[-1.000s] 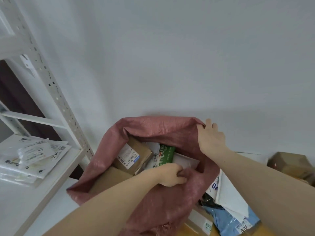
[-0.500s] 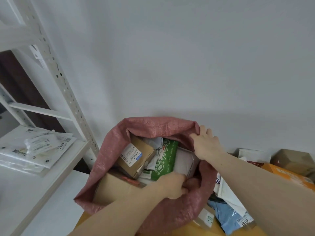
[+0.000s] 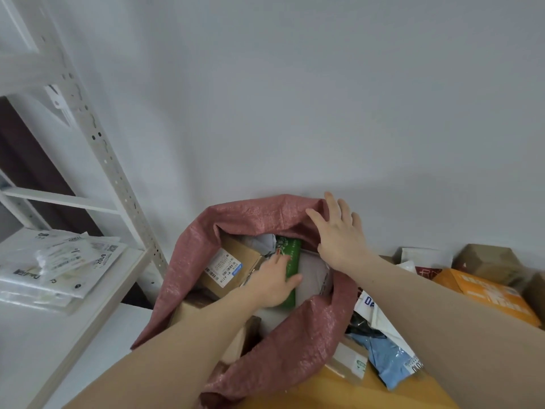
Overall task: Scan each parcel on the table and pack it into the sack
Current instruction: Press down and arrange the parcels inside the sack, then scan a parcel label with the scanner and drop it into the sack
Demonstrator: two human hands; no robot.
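Head view. The pink woven sack point(image 3: 295, 349) stands open-mouthed against the white wall point(image 3: 295, 98), at the left end of the parcel heap.

Left hand point(image 3: 271, 283): reaches down inside the sack mouth, fingers fairly straight, lying flat on a green packet point(image 3: 290, 255) and touching the grey poly mailer point(image 3: 312, 278) just right of it. No curl round either item is visible.

Right hand point(image 3: 339, 234): fingers spread and straight, palm pressed onto the sack's far right rim, where the fabric is folded over.

Sack contents visible: a brown cardboard box point(image 3: 236, 267) with a white barcode label, tilted, at the left side of the opening; crumpled white wrapping beyond it; the green packet in the middle; the grey mailer on the right.

Outside the sack, right side: a blue poly mailer point(image 3: 386, 361), a white mailer with blue lettering point(image 3: 374, 308), an orange box point(image 3: 486, 293), a brown box point(image 3: 489, 261) against the wall.

Left: a white metal shelf rack point(image 3: 97, 143), with a stack of clear plastic packets point(image 3: 59, 267) on its shelf.
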